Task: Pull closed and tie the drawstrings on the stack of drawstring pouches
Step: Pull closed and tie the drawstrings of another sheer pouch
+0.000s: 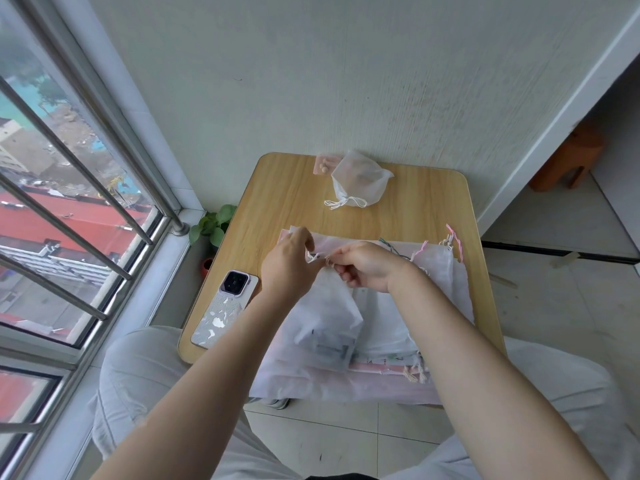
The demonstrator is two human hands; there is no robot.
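2 hands pinch drawstring; 1 tied pouch apart.

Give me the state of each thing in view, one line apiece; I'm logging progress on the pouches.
left hand: pinching a drawstring.
right hand: pinching a drawstring.
top pouch: mouth being worked, not yet tied.
stack of pouches: lying flat, strings loose.
finished pouch: cinched shut, set aside by the wall.
phone: face down on the table.

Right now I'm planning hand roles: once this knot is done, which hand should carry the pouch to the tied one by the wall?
Probably right: the right hand is nearer the tied white pouch than the left hand.
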